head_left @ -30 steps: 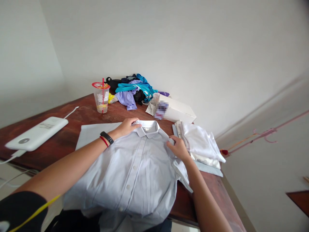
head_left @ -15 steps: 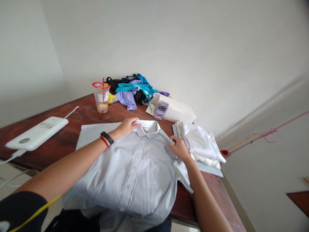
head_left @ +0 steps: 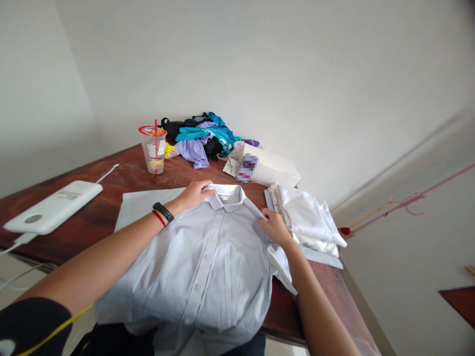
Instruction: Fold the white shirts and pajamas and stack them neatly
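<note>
A pale grey button-up shirt (head_left: 208, 267) lies front side up on the table, its collar pointing away from me and its lower end hanging over the near edge. My left hand (head_left: 195, 194) is closed on the shirt by the left side of the collar, thumb on top of the cloth. At the shoulder on the right, my right hand (head_left: 273, 226) pinches the fabric. The sleeve on the right is bunched beneath that wrist; the left sleeve lies partly behind my left forearm.
Folded clothes (head_left: 308, 212) are stacked on the right of the brown wooden table (head_left: 122, 170). Behind stand a white box (head_left: 278, 168), a heap of clothes (head_left: 208, 136) and a plastic cup with a straw (head_left: 154, 151). A cabled white power bank (head_left: 55, 207) lies left.
The view has shifted very slightly, moving the things on the left a little further left. Both hands keep their hold on the shirt, which looks the same.
</note>
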A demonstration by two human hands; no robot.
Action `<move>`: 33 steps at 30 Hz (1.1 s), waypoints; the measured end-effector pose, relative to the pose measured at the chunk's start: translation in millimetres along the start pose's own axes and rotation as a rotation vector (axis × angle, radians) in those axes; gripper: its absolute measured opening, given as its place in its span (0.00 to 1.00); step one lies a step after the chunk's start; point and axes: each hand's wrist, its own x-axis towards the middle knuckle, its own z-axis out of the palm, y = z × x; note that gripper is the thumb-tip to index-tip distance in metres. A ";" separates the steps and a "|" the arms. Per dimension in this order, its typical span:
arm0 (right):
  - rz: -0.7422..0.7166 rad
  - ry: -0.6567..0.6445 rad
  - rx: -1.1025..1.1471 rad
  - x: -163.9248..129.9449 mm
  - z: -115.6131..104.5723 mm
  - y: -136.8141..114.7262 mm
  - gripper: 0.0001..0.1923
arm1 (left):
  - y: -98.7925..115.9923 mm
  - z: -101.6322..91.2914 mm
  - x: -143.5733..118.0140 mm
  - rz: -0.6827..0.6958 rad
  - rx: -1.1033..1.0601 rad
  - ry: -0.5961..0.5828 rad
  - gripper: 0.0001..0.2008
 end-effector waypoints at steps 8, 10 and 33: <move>0.022 -0.040 -0.017 -0.5 -0.6 -0.3 0.09 | -2.9 0.5 -1.0 0.026 -0.017 -0.018 0.17; 0.033 -0.053 -0.006 0.0 -1.3 -0.7 0.08 | -3.6 0.9 -0.9 0.029 -0.013 -0.018 0.16; 0.003 -0.104 0.020 0.8 -0.8 5.2 0.08 | 2.7 -3.8 1.8 0.100 0.098 -0.017 0.10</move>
